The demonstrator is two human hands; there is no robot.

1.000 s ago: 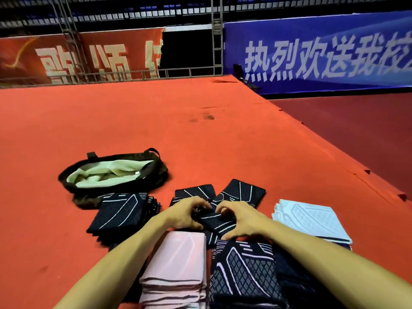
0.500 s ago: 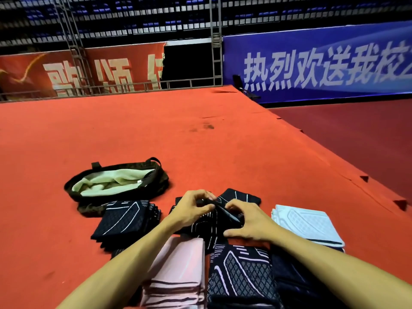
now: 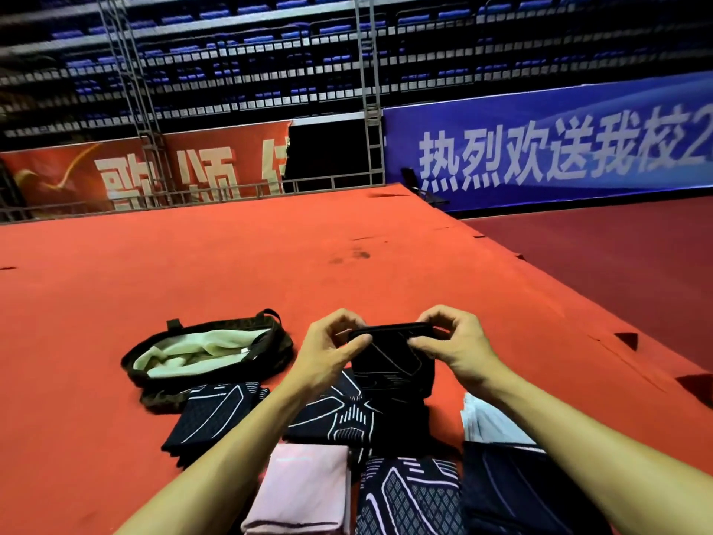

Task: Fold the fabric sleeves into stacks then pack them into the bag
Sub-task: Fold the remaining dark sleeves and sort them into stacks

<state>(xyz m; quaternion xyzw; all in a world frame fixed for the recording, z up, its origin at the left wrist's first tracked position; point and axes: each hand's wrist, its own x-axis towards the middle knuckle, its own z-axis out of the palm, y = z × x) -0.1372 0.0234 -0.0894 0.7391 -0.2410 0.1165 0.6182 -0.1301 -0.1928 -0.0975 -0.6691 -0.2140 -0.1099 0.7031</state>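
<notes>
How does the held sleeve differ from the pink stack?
The sleeve is black with pale lines; the pink stack is pink. The sleeve hangs above the carpet, its top edge pinched by the left hand and right hand; the pink stack lies flat on the carpet, nearer the person. Both are fabric.

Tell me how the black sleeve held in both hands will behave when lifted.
Probably floppy: the black sleeve hangs limp below the top edge that the left hand and right hand pinch. Likely light: mere pinches carry it.
</notes>
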